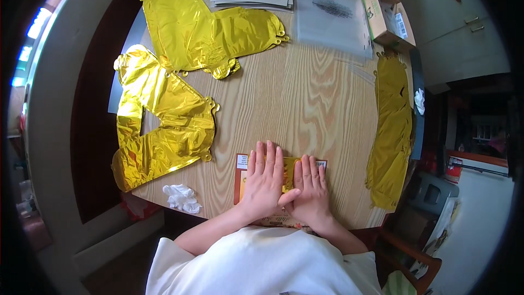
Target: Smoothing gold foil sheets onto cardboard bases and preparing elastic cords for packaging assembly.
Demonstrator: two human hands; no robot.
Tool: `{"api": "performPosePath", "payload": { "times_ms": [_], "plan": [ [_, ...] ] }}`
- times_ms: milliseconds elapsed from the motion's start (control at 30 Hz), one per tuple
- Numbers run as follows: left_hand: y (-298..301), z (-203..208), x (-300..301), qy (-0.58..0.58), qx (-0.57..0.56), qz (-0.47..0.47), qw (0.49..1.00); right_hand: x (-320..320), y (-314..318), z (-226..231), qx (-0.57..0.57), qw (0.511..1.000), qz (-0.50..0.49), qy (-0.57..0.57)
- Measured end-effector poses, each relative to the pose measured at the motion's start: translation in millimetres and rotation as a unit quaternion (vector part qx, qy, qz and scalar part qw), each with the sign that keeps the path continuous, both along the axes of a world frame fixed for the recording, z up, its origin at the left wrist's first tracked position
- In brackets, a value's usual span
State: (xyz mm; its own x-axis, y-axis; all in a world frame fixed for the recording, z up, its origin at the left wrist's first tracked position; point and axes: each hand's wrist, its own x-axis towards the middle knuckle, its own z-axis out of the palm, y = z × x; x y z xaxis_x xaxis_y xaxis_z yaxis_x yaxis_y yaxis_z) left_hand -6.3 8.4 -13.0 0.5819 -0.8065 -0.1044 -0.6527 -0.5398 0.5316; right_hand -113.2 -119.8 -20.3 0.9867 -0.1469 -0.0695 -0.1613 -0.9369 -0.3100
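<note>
I have both palms laid flat on a piece of gold foil point(289, 170), which sits on top of the red-edged card point(238, 186) at the near side of the table point(262, 95). My left hand point(265, 183) covers the card's left half, its four fingers straight with thin gaps between them and its thumb stuck out sideways across my right hand point(311, 191). The right hand's fingers are also straight and only slightly parted; its thumb I can't make out. Neither hand is pinching anything. Only a strip of the foil shows between my hands, so I can't tell how many layers lie below.

I'd call the step in hand pressing the foil flat against the card. As I judge it, the next move calls for even weight from both palms, then a smooth lift so that the slick foil doesn't spring up or slide off.

Left of the card is a crumpled tissue point(182, 198); beyond that, up and left of the card, lie two flat gold balloons point(180, 142), one further off than the other. A long gold balloon point(388, 131) lies right of the card, and clear plastic sleeves point(333, 22) rest well beyond it.
</note>
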Motion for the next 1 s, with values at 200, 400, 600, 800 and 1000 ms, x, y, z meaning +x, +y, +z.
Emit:
{"api": "performPosePath", "payload": {
  "times_ms": [200, 400, 600, 800, 1000],
  "plan": [
    [4, 1, 2, 0.001, -0.005, 0.007, 1.0, -1, -2, 1, -0.01, 1.0, 0.01, 0.003],
    [10, 1, 6, -0.053, 0.027, -0.027, 0.998, -1, -5, 5, -0.013, 1.0, 0.02, 0.002],
    [29, 1, 8, -0.108, 0.057, -0.035, 0.992, 0, -7, 10, -0.026, 0.999, 0.02, -0.009],
    [53, 9, 30, -0.125, 0.078, -0.067, 0.987, 0, -12, 8, -0.065, 0.997, 0.018, -0.035],
    [69, 12, 60, -0.16, 0.028, -0.099, 0.982, 3, -21, 14, -0.056, 0.997, 0.04, -0.042]
  ]
}}
